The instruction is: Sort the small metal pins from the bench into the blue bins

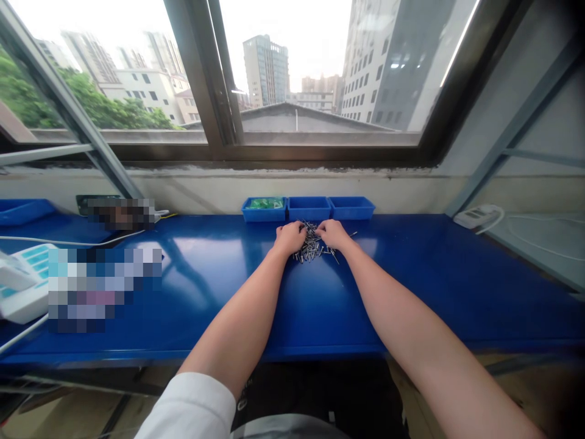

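Note:
A loose pile of thin silvery metal pieces [311, 249], which look like screws, lies on the blue table [315, 311]. At the pile's left edge is my left hand [290, 237], its fingers curled and closed at the metal pieces. My right hand [333, 234] rests at the upper right of the heap, thumb and fingers drawn together. What is between the fingertips of either hand is too small to make out. A few pieces lie apart from the heap, near my right wrist.
Behind the pile stand three blue bins: the left bin [264, 215] holds green packets, beside a middle bin [309, 213] and a right bin [351, 213]. A white device [27, 305] sits at the left. A power strip [478, 216] lies far right, below the window [320, 155].

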The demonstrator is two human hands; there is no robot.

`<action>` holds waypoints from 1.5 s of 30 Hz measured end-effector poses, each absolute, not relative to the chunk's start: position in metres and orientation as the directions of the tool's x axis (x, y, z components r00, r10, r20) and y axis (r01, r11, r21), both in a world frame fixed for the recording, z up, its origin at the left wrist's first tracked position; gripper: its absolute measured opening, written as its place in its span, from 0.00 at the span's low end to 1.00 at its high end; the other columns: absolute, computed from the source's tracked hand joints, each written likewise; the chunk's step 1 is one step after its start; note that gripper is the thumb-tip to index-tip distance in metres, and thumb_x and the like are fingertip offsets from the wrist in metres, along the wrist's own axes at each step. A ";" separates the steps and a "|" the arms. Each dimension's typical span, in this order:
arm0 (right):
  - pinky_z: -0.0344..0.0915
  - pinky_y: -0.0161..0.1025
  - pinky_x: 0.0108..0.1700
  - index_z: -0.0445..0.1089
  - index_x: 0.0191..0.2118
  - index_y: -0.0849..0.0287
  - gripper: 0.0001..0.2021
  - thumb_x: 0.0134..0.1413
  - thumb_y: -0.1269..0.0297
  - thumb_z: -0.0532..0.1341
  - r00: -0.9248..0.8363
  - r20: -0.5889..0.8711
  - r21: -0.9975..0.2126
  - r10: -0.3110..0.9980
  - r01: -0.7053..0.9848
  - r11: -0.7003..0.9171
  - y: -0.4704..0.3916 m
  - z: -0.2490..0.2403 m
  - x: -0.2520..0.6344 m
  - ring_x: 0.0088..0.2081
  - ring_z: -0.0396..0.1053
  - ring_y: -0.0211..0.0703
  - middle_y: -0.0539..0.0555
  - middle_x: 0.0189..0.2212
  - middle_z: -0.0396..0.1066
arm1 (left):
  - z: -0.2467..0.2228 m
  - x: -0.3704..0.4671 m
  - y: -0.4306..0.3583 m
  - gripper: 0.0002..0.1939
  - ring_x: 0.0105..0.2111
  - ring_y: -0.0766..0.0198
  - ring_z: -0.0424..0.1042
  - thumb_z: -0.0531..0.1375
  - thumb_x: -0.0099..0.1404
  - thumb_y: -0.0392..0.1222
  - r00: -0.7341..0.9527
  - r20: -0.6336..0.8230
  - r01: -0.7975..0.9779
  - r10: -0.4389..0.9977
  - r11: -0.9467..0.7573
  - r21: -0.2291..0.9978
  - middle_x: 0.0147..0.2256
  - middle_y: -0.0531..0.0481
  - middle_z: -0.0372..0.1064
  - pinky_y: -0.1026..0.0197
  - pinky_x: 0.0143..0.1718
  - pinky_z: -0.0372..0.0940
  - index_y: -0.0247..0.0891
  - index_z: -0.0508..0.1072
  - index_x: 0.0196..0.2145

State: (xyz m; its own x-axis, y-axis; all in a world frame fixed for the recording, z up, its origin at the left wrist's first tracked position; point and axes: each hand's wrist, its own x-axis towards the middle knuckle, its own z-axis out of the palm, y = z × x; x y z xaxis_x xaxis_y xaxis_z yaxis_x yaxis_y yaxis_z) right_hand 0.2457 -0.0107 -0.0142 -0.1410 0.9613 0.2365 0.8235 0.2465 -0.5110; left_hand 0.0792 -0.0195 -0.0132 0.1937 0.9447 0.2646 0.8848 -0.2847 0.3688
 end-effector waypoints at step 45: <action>0.65 0.37 0.33 0.72 0.35 0.63 0.17 0.45 0.53 0.60 0.150 0.388 -0.905 0.910 0.251 0.344 -0.012 -0.003 0.250 0.32 0.70 0.43 0.58 0.32 0.75 | -0.004 0.081 -0.029 0.11 0.50 0.56 0.65 0.53 0.66 0.46 0.082 0.462 0.822 0.883 -0.322 0.470 0.46 0.46 0.69 0.51 0.51 0.54 0.41 0.69 0.43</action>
